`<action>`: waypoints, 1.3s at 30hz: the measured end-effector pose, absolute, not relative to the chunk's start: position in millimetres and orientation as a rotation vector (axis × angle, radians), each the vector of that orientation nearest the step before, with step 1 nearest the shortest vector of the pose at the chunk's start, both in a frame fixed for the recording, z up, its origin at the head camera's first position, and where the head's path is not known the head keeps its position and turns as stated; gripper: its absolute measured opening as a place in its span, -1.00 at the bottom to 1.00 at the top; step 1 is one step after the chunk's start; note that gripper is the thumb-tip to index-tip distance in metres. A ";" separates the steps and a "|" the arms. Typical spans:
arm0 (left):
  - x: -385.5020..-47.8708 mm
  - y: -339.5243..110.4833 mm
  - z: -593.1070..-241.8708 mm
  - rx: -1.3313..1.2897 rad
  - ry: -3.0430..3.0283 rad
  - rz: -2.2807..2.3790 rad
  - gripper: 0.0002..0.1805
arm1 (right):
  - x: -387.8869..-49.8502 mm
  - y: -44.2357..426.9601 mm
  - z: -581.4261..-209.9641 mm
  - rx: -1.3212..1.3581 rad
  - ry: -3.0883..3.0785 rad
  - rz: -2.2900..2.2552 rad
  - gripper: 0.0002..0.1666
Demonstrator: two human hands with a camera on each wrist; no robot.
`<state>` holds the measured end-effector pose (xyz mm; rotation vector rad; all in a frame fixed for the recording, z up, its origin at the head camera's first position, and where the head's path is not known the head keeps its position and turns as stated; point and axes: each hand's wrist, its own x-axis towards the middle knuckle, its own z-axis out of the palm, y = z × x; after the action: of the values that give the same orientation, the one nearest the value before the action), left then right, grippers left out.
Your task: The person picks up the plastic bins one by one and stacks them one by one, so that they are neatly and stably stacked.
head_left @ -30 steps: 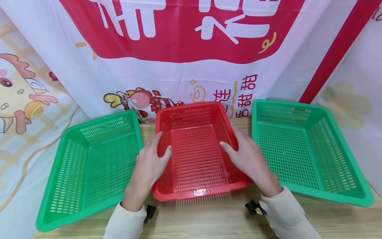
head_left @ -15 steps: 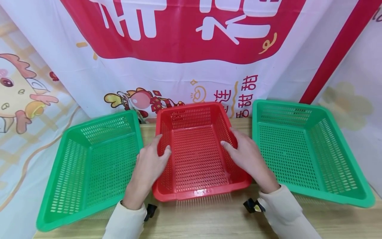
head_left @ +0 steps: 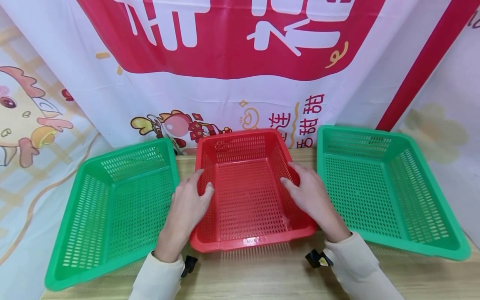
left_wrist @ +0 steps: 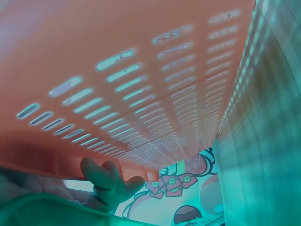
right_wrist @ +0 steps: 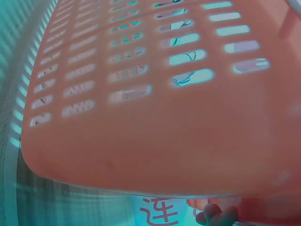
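A red plastic basket (head_left: 249,196) with slotted walls stands in the middle of the head view, with nothing seen inside it. My left hand (head_left: 189,206) holds its left rim, thumb on the inner side. On the opposite side, my right hand (head_left: 313,191) holds the right rim in the same way. The left wrist view shows fingers (left_wrist: 107,179) curled at the rim beside the slotted outer wall (left_wrist: 155,94). Low in the right wrist view, fingertips (right_wrist: 216,214) touch the rim, below the large outer wall (right_wrist: 164,150).
One green basket (head_left: 138,204) stands close on the left, another green basket (head_left: 360,191) close on the right. All three are on a wooden table (head_left: 258,275). A printed curtain (head_left: 225,91) hangs right behind them. Black wrist mounts (head_left: 318,258) sit by both cuffs.
The right thumb has shifted slightly to the right in the head view. Both hands stay at the red basket's rims, and the basket has hardly moved.
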<state>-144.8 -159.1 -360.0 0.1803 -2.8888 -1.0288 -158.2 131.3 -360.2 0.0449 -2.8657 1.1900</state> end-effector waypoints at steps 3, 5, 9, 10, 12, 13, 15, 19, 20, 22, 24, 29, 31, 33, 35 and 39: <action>-145.1 -159.7 -359.7 0.187 -2.877 -1.023 -0.27 | -158.5 130.8 -358.7 0.021 -2.871 1.203 -0.31; -145.3 -160.0 -359.5 0.183 -2.870 -1.021 -0.28 | -158.4 130.8 -358.0 -0.002 -2.877 1.215 -0.32; -144.7 -160.6 -358.8 0.183 -2.865 -1.033 -0.30 | -158.4 131.6 -356.6 -0.005 -2.869 1.211 -0.38; -144.5 -160.8 -358.4 0.183 -2.864 -1.037 -0.30 | -158.4 132.1 -356.4 -0.001 -2.863 1.215 -0.39; -143.9 -161.3 -357.3 0.186 -2.859 -1.044 -0.29 | -158.5 132.7 -356.0 0.014 -2.849 1.230 -0.39; -143.5 -161.6 -356.7 0.187 -2.857 -1.047 -0.29 | -158.8 133.0 -355.8 0.024 -2.840 1.232 -0.39; -143.1 -162.2 -355.4 0.186 -2.854 -1.049 -0.30 | -159.4 133.6 -355.2 0.049 -2.818 1.226 -0.39; -142.5 -163.3 -353.0 0.187 -2.851 -1.057 -0.30 | -159.9 134.8 -354.0 0.070 -2.795 1.215 -0.40; -142.4 -163.5 -352.5 0.189 -2.849 -1.063 -0.30 | -159.8 135.1 -353.7 0.067 -2.795 1.219 -0.40; -142.3 -163.8 -351.6 0.190 -2.841 -1.080 -0.30 | -159.7 135.7 -353.0 0.066 -2.797 1.223 -0.40; -142.0 -164.0 -351.1 0.190 -2.830 -1.092 -0.28 | -159.6 136.3 -352.3 0.066 -2.800 1.219 -0.40; -141.7 -164.7 -350.0 0.184 -2.810 -1.103 -0.26 | -159.4 137.7 -349.2 0.067 -2.796 1.224 -0.41; -142.0 -165.5 -349.2 0.178 -2.804 -1.102 -0.28 | -159.6 138.5 -347.5 0.073 -2.788 1.233 -0.41; -142.4 -166.7 -348.5 0.172 -2.796 -1.108 -0.31 | -159.5 139.9 -346.2 0.076 -2.787 1.254 -0.41; -142.3 -167.7 -347.6 0.170 -2.789 -1.122 -0.31 | -159.6 141.7 -345.0 0.085 -2.783 1.273 -0.41; -140.5 -168.6 -345.2 0.175 -2.784 -1.170 -0.28 | -159.2 144.7 -342.4 0.084 -2.781 1.315 -0.41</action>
<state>-140.5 -168.6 -345.2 0.1753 -2.7838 -1.1699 -159.2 144.7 -342.4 0.0839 -2.7815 1.3150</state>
